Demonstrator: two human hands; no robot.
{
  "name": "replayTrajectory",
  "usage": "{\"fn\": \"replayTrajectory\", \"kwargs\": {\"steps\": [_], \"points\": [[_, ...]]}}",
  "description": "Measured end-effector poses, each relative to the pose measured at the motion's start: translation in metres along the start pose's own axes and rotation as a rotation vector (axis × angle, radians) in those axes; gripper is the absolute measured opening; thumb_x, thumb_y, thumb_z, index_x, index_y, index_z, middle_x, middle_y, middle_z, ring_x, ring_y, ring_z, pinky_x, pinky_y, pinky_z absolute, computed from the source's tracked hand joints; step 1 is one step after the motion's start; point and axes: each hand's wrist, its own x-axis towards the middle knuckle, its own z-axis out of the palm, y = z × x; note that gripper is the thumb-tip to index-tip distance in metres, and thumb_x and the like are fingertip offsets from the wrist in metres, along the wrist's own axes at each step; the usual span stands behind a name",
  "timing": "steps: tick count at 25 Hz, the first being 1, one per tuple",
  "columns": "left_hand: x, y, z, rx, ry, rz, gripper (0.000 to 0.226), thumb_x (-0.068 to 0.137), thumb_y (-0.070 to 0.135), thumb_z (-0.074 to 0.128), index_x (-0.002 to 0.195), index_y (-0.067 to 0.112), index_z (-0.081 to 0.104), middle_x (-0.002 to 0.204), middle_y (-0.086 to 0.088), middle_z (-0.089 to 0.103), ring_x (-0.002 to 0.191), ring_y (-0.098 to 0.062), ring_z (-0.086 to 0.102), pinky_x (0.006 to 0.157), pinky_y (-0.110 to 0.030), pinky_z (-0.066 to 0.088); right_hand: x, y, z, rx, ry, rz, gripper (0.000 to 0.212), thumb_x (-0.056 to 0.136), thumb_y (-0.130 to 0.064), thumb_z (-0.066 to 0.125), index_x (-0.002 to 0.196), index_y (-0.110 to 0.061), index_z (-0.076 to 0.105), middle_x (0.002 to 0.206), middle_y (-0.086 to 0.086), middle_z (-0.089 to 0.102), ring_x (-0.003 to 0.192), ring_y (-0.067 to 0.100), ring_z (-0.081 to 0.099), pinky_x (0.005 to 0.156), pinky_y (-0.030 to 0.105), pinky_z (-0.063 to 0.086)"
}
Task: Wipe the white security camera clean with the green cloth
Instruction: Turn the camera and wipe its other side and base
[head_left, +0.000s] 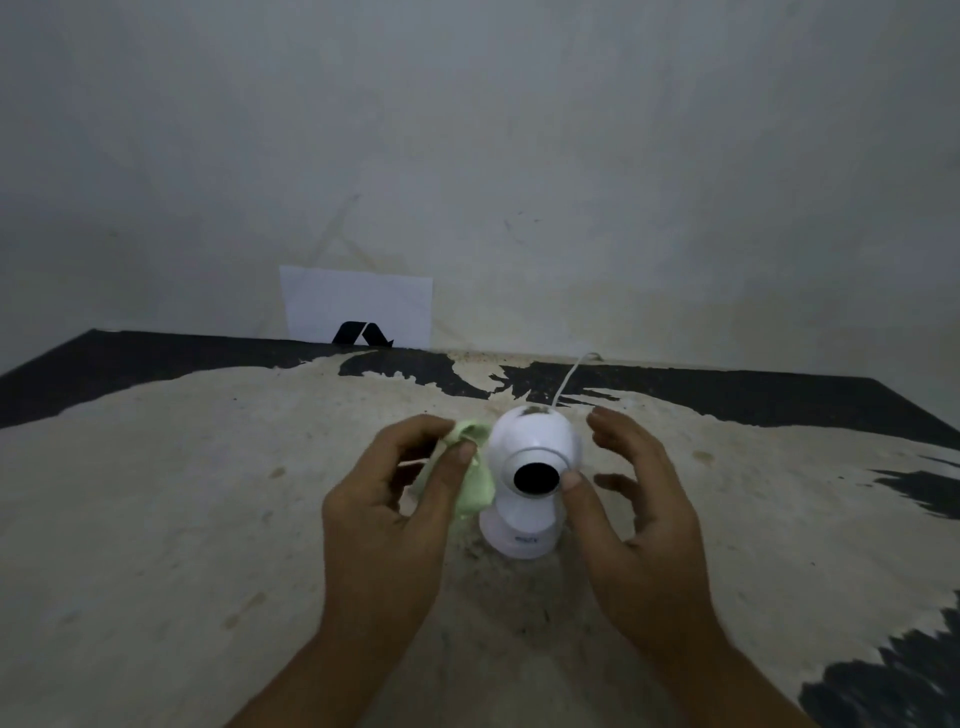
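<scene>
The white security camera stands upright on the worn table, its round black lens facing me. My left hand pinches the pale green cloth between thumb and fingers and holds it against the camera's left side. My right hand is on the camera's right, with the thumb tip touching the rim beside the lens and the other fingers spread apart, not wrapped round the body. A dark smudge shows on top of the camera's head.
A thin white cable runs from behind the camera to the back of the table. A white card with a black logo leans against the grey wall. The table's black coating is peeled, with dark patches along the back and right edges.
</scene>
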Motion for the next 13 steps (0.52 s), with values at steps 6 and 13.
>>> {"fn": "replayTrajectory", "kwargs": {"steps": [6,13], "points": [[0.0,-0.011,0.016,0.268,-0.198,0.275,0.031,0.084,0.024,0.058,0.105,0.003,0.067,0.106,-0.008,0.067,0.097,-0.004,0.059,0.085,-0.009,0.046,-0.002,0.006,0.006,0.104,-0.212,0.107,0.07,0.067,-0.058,0.059,0.131,-0.043,0.034,0.131,-0.028,0.046,0.114,-0.012,0.048,0.089,0.007,0.046],[0.006,-0.015,0.015,0.224,-0.168,0.146,0.022,0.087,0.023,0.06,0.106,0.015,0.067,0.101,0.006,0.065,0.093,-0.001,0.059,0.079,-0.013,0.05,0.004,0.012,0.01,0.137,-0.327,0.152,0.091,0.061,-0.024,0.085,0.13,-0.036,0.028,0.126,-0.026,0.044,0.111,-0.014,0.047,0.09,0.006,0.044]]}}
